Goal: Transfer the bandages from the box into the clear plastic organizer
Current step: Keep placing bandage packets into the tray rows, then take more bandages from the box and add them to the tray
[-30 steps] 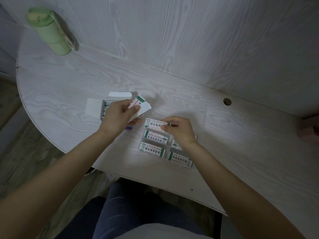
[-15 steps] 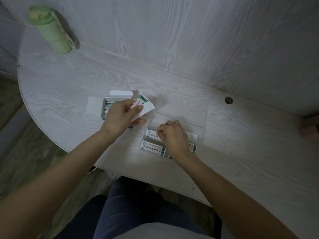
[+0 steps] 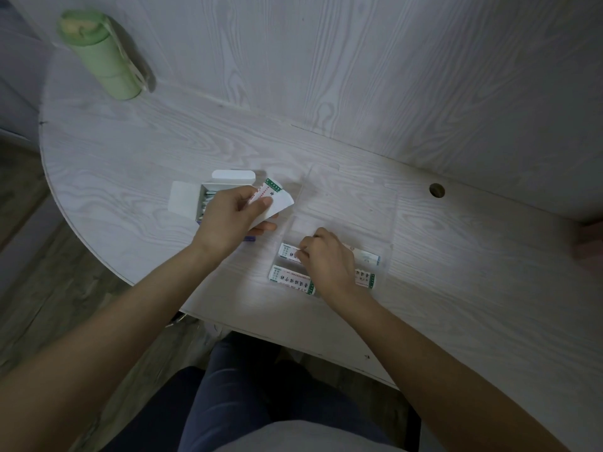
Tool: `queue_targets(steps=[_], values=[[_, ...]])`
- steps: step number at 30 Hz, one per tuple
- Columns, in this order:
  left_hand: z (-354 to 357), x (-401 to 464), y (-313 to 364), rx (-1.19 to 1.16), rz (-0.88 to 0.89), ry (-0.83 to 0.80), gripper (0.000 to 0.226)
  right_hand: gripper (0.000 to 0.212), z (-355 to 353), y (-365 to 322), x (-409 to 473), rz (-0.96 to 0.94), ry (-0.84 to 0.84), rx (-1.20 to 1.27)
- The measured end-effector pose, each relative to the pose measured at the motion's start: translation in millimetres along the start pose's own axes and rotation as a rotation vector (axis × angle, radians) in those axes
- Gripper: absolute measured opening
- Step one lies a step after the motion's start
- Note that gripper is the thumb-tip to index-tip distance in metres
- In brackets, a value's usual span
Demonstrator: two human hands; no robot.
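At frame centre the left hand (image 3: 228, 220) grips a fan of bandages (image 3: 272, 199) beside the open box (image 3: 204, 203), while the right hand (image 3: 326, 259) pinches a bandage (image 3: 288, 251) inside the clear organizer (image 3: 388, 223).

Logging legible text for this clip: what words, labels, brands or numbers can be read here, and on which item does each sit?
No text can be quoted.
Bandages in the clear plastic organizer: the nearest bandage strip bears dark characters, too blurred to read.
Bandages held in the left hand: red and green print, too small to read.
Open bandage box: no legible print.
Green bottle: no label visible.
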State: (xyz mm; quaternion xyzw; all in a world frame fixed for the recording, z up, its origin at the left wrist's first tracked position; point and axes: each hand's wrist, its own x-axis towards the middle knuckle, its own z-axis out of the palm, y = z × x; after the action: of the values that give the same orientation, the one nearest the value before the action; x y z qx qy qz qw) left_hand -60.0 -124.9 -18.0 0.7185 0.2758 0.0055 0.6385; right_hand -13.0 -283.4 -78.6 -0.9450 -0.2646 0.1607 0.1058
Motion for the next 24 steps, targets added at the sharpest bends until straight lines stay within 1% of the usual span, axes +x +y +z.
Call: queue_targets(steps=[6, 8, 9, 11, 13, 14, 16, 21, 24], values=[[0, -1, 3, 0.007, 0.005, -0.018, 0.011, 0.025, 5, -3, 4, -0.018, 0.002, 0.022], [-1, -2, 5, 0.012, 0.007, -0.032, 0.012, 0.027, 0, -2, 4, 0.002, 0.013, 0.088], [-1, -2, 5, 0.017, 0.015, -0.043, 0.013, 0.028, -5, -2, 4, 0.019, 0.036, 0.184], [-1, -2, 4, 0.044, 0.034, -0.064, 0.016, 0.03, -19, -3, 6, 0.056, 0.085, 0.541], [1, -1, 4, 0.071, 0.036, -0.087, 0.015, 0.025, -38, -5, 8, 0.085, 0.061, 0.932], [3, -1, 3, 0.075, 0.03, -0.102, 0.014, 0.019, -46, -6, 9, 0.078, 0.03, 1.064], [6, 0, 3, 0.075, 0.022, -0.131, 0.017, 0.01, -55, -5, 11, 0.058, -0.005, 1.163], [9, 2, 1, 0.062, 0.02, -0.169, 0.015, 0.009, -54, 1, 15, 0.123, 0.037, 1.278], [8, 3, -1, 0.093, 0.038, -0.175, 0.013, 0.01, -51, 8, 12, 0.198, -0.011, 1.536]])
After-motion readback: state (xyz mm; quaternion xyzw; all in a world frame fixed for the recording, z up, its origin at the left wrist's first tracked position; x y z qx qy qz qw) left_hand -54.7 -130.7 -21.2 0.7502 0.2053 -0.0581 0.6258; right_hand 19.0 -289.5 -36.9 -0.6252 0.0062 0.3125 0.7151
